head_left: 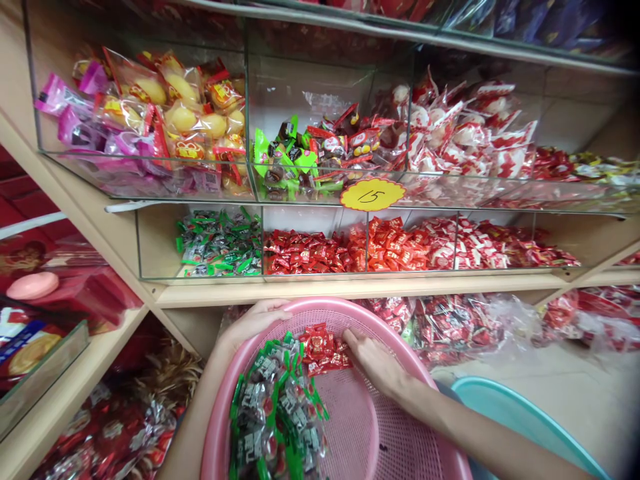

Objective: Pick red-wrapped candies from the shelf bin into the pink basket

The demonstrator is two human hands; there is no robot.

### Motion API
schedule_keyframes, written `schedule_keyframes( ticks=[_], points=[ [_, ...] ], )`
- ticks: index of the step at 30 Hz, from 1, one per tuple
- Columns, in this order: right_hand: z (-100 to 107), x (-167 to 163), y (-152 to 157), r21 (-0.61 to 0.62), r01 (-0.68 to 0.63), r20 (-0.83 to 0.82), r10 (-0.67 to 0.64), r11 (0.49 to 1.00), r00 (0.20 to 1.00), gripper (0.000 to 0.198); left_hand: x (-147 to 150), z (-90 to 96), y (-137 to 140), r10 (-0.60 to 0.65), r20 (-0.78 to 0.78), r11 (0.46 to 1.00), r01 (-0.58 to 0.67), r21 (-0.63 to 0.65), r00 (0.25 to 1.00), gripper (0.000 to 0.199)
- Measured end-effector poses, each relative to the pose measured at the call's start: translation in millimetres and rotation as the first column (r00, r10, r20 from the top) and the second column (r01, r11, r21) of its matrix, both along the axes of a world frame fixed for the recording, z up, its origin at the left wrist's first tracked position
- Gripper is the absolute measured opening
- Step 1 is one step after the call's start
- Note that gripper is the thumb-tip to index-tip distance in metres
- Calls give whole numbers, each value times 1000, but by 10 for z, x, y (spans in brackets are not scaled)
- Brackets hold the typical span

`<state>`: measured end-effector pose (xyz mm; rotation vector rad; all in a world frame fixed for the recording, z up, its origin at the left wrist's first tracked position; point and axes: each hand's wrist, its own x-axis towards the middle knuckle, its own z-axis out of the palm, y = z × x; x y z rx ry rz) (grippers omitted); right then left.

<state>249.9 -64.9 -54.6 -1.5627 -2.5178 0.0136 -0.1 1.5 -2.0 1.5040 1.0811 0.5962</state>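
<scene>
**Hands in the pink basket, candy half gathered**

At six o'clock in my view sat the round pink plastic mesh basket [370,427], and both hands were on it. My left hand [255,320] curled over its far rim at about eleven o'clock, fingers folded around the edge and gripping nothing but the basket itself. My right hand [375,363] lay inside, palm down, fingers loosely spread and flat, their tips touching the small heap of red-wrapped candies [323,350]; whether any piece was pinched underneath I could not tell. Just beside that heap, towards seven o'clock, lay the pile of green-and-grey wrapped candies [275,413].

I judged the step in hand to be sorting or loading sweets in the basket, with the red ones only begun. The next move, as I read it, called for closing the fingers on the slippery wrappers without scattering them into the green pile.

At twelve o'clock the glass-fronted shelf bins [320,247] held matching red and green stock, under a yellow scalloped price tag marked 15 [373,195]. A teal plastic tub [520,420] stood at four o'clock.
</scene>
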Motion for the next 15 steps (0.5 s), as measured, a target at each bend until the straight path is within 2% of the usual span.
schedule_keyframes(
  ticks=[3, 9, 12, 15],
  points=[
    [-50, 15, -6, -89, -29, -69, 23, 996, 997, 25, -2, 0, -1, 9, 5, 1000, -9, 17, 1000, 36],
    [-61, 44, -26, -145, -63, -175, 37, 987, 984, 24, 10, 51, -28, 39, -34, 999, -39, 12, 999, 35],
    [-75, 36, -46, -127, -49, -138, 31, 991, 990, 30, 7, 32, -15, 22, -21, 1000, -21, 7, 1000, 36],
    [-130, 9, -45, -48, -37, -56, 34, 998, 998, 36, -6, -2, 5, -1, -5, 1000, 2, 18, 1000, 37]
  ],
)
